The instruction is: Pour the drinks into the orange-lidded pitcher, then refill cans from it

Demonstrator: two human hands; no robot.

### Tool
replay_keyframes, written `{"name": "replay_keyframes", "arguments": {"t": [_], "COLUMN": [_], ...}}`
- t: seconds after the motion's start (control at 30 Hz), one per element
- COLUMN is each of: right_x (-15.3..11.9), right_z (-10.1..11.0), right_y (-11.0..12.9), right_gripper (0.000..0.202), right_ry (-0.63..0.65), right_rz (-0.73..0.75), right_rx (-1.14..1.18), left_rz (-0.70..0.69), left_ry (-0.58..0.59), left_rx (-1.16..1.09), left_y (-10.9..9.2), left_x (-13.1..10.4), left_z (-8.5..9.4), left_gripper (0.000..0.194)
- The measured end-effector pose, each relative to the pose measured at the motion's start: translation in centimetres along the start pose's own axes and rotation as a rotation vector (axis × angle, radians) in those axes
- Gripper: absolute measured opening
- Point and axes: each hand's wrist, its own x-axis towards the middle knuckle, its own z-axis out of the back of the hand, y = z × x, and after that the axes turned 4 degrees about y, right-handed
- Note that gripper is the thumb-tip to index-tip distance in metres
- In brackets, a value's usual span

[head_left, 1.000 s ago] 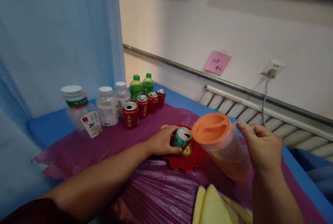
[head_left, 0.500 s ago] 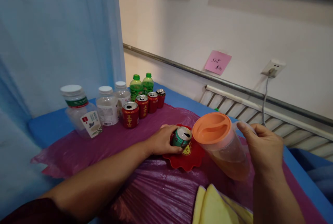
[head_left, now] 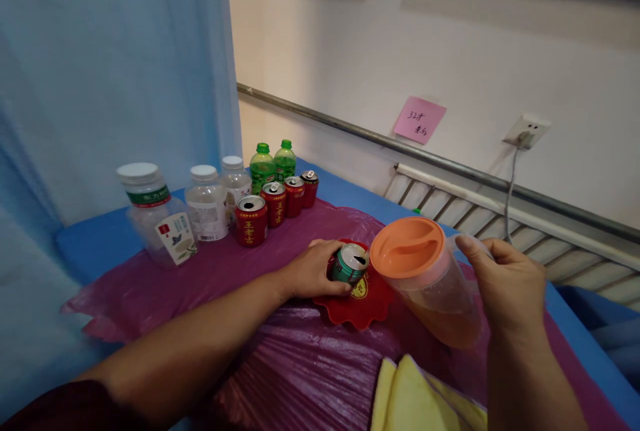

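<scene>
My left hand (head_left: 313,271) is wrapped round a green drink can (head_left: 350,264) whose top opening faces up. Under the can lies a red scalloped mat (head_left: 357,311) with a yellow print. My right hand (head_left: 510,284) grips the handle of a clear plastic pitcher (head_left: 445,304) with an orange lid (head_left: 407,247). The pitcher leans left, its lid edge close to the can's rim, and holds a brownish liquid. A faint streak shows between spout and can; whether liquid is flowing I cannot tell for sure.
Several red cans (head_left: 251,221) stand in a row beyond my left hand. Behind them are green bottles (head_left: 262,167) and clear white-capped jars (head_left: 207,207). A folded yellow cloth (head_left: 420,394) lies in front on the purple plastic sheet (head_left: 290,364). A radiator (head_left: 450,204) lines the wall.
Almost nothing differs. Both hands, the can and the tilted pitcher keep their places; a faint streak at the spout is slightly more visible.
</scene>
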Motion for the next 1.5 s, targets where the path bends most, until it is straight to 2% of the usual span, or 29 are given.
{"name": "replay_keyframes", "arguments": {"t": [0.8,1.5], "right_x": [-0.05,-0.08], "right_z": [-0.02,-0.18], "right_y": [-0.22,0.43], "right_gripper": [0.052,0.05], "right_ry": [-0.005,0.002], "right_rz": [0.011,-0.05], "right_rx": [0.003,0.043], "left_rz": [0.001,-0.014], "left_ry": [0.012,0.009], "left_rx": [-0.018,-0.01], "left_y": [-0.1,-0.15], "left_x": [0.04,0.12], "left_z": [0.04,-0.02], "left_gripper": [0.07,0.07]}}
